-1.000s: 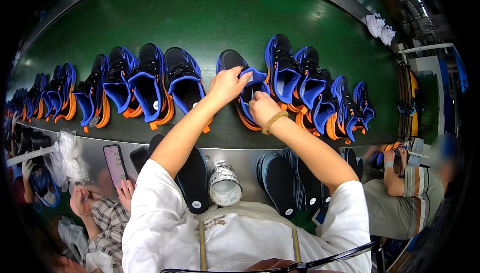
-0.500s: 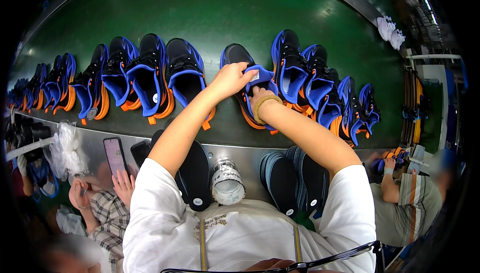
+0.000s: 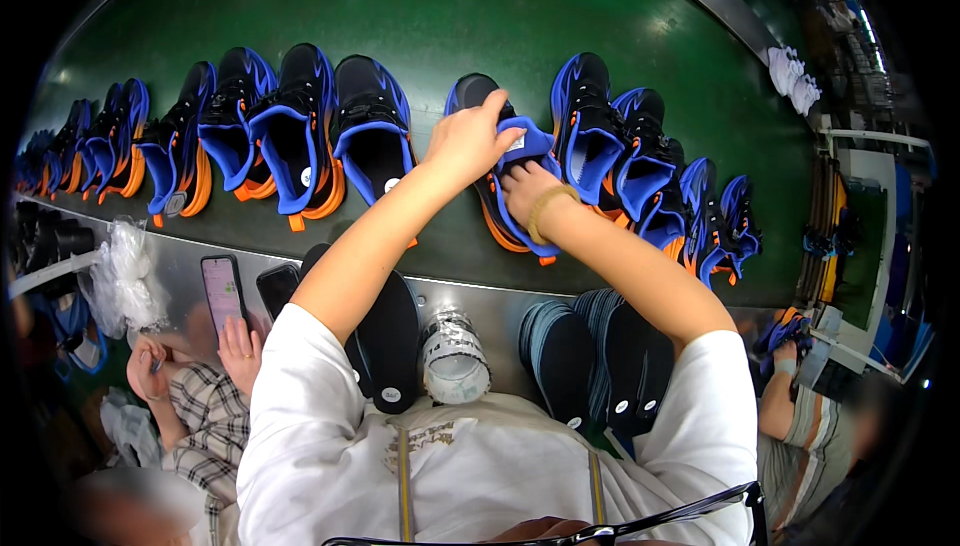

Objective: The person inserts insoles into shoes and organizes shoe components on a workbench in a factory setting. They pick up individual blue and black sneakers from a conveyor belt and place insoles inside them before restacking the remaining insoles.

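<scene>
Nearest, on the steel ledge [image 3: 500, 291] along the bench's near edge, dark insoles [image 3: 388, 351] lie to the left of a taped clear container [image 3: 455, 361], and stacked insoles [image 3: 552, 356] to its right.

Beyond the ledge, on the green bench [image 3: 420, 6], a black and blue shoe [image 3: 490, 203] with an orange sole rests near the middle, heel near and toe far. The two hands are apart from each other, both on this shoe. The right hand [image 3: 530, 196] reaches into the collar at the near end; its fingertips are hidden, so whether they grip anything cannot be told. The left hand [image 3: 465, 146], farther in, is clamped on the blue tongue [image 3: 527, 144], its thumb lying along the lining.

The shoe looks light and not fragile. Tongue and collar are probably soft, padded and likely to fold inward, so they suit a pinch or a pull but would steady the shoe poorly. The sole should be firmer; the heel or the sides just above it look the surest hold. The fabric seems unlikely to slip.

Similar shoes stand in rows to the left [image 3: 290, 136] and right [image 3: 585, 126], and white shoes [image 3: 793, 81] sit at the far right.
</scene>
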The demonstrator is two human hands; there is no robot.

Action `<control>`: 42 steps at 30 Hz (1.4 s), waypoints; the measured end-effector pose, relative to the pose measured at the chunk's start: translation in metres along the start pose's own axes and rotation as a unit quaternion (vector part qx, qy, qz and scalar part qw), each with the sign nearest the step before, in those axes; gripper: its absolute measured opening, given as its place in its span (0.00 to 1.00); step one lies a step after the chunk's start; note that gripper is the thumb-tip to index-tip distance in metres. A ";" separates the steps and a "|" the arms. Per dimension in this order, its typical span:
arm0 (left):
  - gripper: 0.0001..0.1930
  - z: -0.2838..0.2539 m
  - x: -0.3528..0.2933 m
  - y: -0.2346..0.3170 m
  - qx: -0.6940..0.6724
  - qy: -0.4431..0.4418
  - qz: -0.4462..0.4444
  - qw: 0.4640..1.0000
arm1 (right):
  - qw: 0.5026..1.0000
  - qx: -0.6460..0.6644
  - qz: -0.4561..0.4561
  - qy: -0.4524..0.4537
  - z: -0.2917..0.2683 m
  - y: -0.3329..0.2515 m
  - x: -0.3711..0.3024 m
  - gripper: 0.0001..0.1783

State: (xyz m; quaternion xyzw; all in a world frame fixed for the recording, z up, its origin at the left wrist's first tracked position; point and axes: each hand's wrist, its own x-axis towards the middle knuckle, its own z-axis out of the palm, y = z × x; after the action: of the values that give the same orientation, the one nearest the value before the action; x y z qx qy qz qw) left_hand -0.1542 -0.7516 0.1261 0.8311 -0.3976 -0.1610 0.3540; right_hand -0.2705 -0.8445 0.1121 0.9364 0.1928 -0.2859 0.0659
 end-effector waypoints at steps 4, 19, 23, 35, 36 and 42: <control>0.18 0.003 -0.002 -0.005 0.165 0.026 0.131 0.977 | 0.926 0.293 0.046 -0.235 -0.050 -0.004 -0.020 0.28; 0.11 -0.025 -0.022 0.030 0.209 -0.114 0.211 0.948 | 0.820 0.358 0.208 0.396 0.013 -0.103 -0.095 0.11; 0.11 -0.055 -0.029 0.037 0.239 -0.111 0.233 0.936 | 0.823 0.371 0.182 0.391 0.013 -0.112 -0.102 0.15; 0.16 0.010 -0.007 0.101 0.228 -0.185 0.248 0.923 | 0.769 0.338 0.495 0.225 0.054 0.006 -0.118 0.31; 0.17 0.033 -0.005 0.101 0.254 -0.209 0.247 0.912 | 0.775 0.308 0.491 0.253 0.071 0.006 -0.118 0.27; 0.18 0.078 -0.025 0.083 0.179 -0.186 0.238 0.936 | 0.895 0.245 0.236 0.287 0.093 0.001 -0.156 0.14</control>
State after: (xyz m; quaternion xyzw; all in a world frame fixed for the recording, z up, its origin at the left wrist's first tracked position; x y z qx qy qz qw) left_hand -0.2583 -0.8046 0.1308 0.7171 -0.6645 -0.1503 0.1470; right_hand -0.4363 -0.9176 0.1228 0.9821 -0.1000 -0.0188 -0.1584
